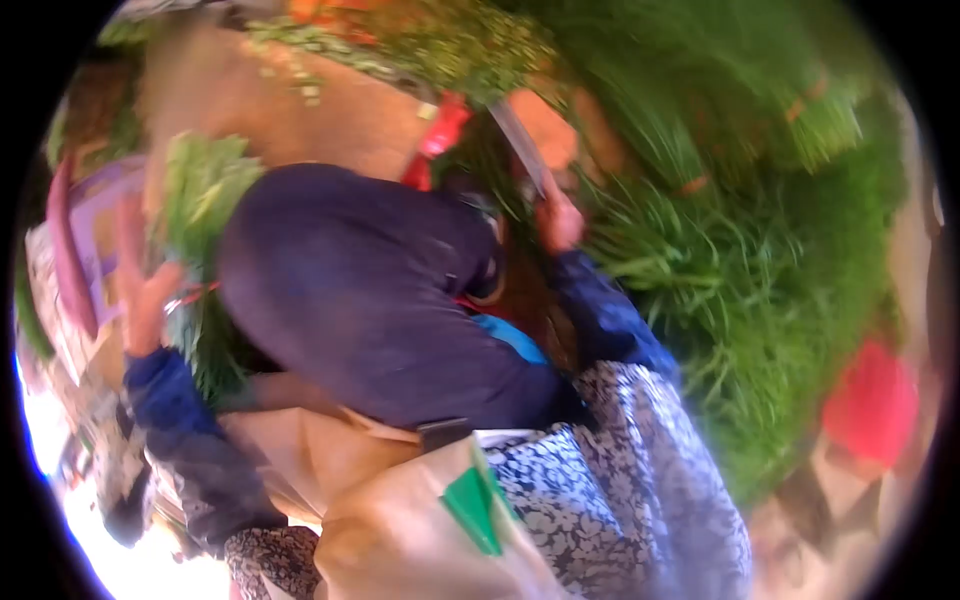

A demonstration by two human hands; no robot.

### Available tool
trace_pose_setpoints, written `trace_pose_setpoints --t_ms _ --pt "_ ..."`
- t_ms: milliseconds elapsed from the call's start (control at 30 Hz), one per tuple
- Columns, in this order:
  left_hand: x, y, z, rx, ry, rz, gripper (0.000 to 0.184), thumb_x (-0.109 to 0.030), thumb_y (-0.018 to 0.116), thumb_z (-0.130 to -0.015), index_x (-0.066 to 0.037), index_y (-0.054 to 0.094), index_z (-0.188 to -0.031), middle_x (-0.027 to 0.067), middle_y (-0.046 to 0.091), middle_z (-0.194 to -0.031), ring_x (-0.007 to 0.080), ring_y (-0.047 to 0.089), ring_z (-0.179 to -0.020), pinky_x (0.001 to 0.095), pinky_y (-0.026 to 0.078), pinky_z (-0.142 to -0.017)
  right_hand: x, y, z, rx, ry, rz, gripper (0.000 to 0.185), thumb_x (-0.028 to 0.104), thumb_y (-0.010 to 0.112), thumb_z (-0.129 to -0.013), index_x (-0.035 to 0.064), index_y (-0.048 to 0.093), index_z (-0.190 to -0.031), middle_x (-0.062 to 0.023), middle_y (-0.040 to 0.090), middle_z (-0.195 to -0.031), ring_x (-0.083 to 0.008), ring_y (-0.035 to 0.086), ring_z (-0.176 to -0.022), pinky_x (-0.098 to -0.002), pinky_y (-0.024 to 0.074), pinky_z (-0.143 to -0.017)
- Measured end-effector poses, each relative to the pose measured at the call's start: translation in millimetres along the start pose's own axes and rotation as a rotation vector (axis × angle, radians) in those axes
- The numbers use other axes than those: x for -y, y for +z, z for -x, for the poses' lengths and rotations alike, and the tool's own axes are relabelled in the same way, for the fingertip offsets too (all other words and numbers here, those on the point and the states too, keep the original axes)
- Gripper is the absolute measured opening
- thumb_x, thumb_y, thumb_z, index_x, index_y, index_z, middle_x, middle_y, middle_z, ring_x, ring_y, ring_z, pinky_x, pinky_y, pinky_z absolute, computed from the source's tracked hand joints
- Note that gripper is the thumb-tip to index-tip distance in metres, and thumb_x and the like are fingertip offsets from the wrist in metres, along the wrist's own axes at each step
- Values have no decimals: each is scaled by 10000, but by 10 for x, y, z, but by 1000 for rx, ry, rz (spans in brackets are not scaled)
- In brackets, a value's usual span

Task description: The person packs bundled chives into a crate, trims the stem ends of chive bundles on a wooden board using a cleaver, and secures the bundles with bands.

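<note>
Taking the view as a clock dial, a broad heap of long green leaves (740, 270) fills the side from 1 to 4 o'clock, with some of its bundles tied in orange bands. A bent leg in dark cloth (340, 270) covers the centre and reaches toward 9 o'clock. Black-and-white patterned cloth (650, 480) lies at 5 o'clock, beside a tan sheet (400, 530) with a green patch at 6 to 7. A brown surface (300, 120) spreads at 11 o'clock. A leafy bundle with pale tops (205, 185) stands at 10 o'clock, between the leg and a lilac crate (105, 200). A blurred red object (872, 405) sits at 3 to 4 o'clock. At 9 o'clock the left hand (148, 290) is just beside the bundle, its thumb and fingers apart; it is smeared by motion, so it seems released, though contact is unclear. The knife (520, 142) points toward 12 o'clock, its handle grasped by the right hand (560, 220) at 1 to 2.
</note>
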State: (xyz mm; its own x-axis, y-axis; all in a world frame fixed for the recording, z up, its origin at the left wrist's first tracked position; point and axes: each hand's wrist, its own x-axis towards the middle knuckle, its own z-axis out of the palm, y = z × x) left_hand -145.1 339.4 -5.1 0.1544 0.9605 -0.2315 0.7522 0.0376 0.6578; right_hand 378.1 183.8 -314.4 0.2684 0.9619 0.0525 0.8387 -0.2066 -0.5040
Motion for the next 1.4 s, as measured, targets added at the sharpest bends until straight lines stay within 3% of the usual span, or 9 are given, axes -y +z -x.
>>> trace_pose_setpoints --t_ms 100,133,267,433,600,867,1000,1233,1400 --pt "-723 243 108 12 -323 103 1035 -175 782 -673 -7 190 -1506 189 392 -1427 300 465 -1250 356 385 -1047 -142 -62 -124 138 111 227 519 151 556 -865 296 505 -1361 -147 648 -702 -357 604 -535 -493 467 -474" --pt "-452 236 60 -124 150 -218 1118 -252 848 -606 9 217 -1491 216 402 -1413 309 464 -1244 384 369 -1057 -286 89 -172 100 108 160 561 126 554 -862 260 461 -1399 -159 653 -734 -369 610 -561 -495 476 -500" --pt "-585 466 -66 -249 145 -527 1204 -395 883 -497 67 279 -1431 258 399 -1401 385 351 -1335 427 289 -1106 -61 53 -232 247 209 -64 572 133 603 -857 174 461 -1409 -255 605 -1160 -449 617 -924 -456 509 -775" --pt "-804 836 -76 -298 -30 -575 1184 -391 901 -451 63 317 -1376 265 405 -1364 421 431 -1226 461 382 -1012 825 -680 -532 35 116 -732 410 101 531 -938 35 514 -1343 -136 691 -967 -214 651 -806 -324 515 -746" --pt "-897 954 -77 -290 -106 -738 1172 -374 902 -457 36 317 -1386 248 395 -1366 399 469 -1179 495 423 -946 2279 -1919 -1514 -101 49 -494 227 196 521 -942 22 565 -803 -26 539 -609 -104 485 -537 -274 394 -534" --pt "-397 471 -495 -248 -267 -192 907 -431 843 -520 10 523 -1246 202 669 -1061 325 653 -991 429 499 -864 3827 -2272 -1748 509 -452 -590 203 182 542 -946 45 629 -1068 45 505 -659 -23 423 -519 -193 334 -468" --pt "-274 398 -471 -145 -270 90 739 -444 818 -528 0 620 -1085 191 688 -964 349 670 -905 425 512 -803 4035 -1730 -1552 456 -777 -319 128 126 568 -895 16 506 -874 -215 561 -618 -397 576 -564 -463 436 -524" --pt "-747 915 -49 -360 -166 -509 1071 -417 850 -491 12 383 -1354 218 576 -1158 374 585 -1049 439 481 -870 3835 -1546 -1294 485 -741 -72 134 134 556 -913 9 512 -929 -266 553 -692 -475 561 -687 -502 425 -562" --pt "-739 870 -119 -351 -246 -429 954 -396 839 -531 16 431 -1288 205 594 -1084 382 593 -1012 451 474 -861 3891 -1572 -1393 534 -692 -95 160 127 545 -930 -12 543 -1010 -221 533 -645 -279 538 -520 -389 423 -508"
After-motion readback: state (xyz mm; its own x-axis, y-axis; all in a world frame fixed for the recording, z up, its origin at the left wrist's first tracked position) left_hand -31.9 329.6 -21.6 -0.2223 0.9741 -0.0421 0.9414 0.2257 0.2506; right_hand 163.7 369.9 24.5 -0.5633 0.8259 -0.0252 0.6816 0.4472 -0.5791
